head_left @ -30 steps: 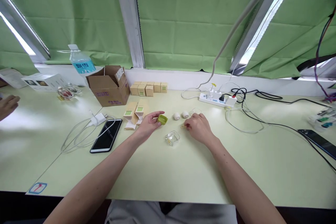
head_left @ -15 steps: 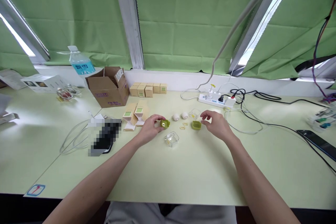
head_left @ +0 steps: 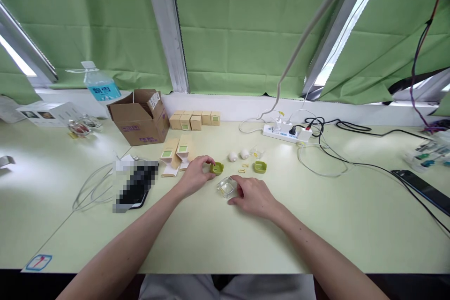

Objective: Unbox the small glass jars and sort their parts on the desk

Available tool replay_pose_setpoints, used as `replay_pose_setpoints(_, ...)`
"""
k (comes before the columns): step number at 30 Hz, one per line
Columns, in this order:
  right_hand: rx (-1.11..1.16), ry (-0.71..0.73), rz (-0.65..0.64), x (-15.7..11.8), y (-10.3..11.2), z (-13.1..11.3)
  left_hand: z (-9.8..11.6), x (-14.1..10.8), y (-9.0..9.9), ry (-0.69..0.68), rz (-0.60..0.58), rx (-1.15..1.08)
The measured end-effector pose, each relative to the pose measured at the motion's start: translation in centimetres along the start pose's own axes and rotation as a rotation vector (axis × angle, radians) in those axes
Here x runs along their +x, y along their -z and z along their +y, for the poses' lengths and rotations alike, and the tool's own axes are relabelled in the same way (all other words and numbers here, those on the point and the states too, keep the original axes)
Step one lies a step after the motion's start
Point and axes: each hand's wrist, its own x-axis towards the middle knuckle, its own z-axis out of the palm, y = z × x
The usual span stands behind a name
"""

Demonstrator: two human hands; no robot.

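Your pale green table (head_left: 197,239) has a clear container (head_left: 227,188) near the middle, a green tray (head_left: 218,168) just beyond it, and another green tray (head_left: 260,167) farther right. Between those trays you've got two yellow loops (head_left: 242,171), with two white round pieces (head_left: 232,156) behind. Left: partly pixelated phone (head_left: 141,200), open tan boxes (head_left: 168,153), brown carton (head_left: 142,126); back: small tan boxes (head_left: 196,123), white power strip (head_left: 281,134); far right: dark phone (head_left: 422,188).

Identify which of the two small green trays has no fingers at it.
The right-hand tray, nearer the power strip; the other tray has the left hand at its rim.
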Motion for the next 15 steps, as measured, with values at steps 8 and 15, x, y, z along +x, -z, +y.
replay_pose_setpoints(8,-0.098,-0.095,0.089,0.1,-1.4,-0.6,0.1,-0.4,-0.7,-0.027,-0.067,-0.016)
replay_pose_setpoints(15,-0.164,-0.151,0.091,0.0,-0.6,-0.3,0.8,-1.1,-0.8,-0.024,-0.195,-0.226)
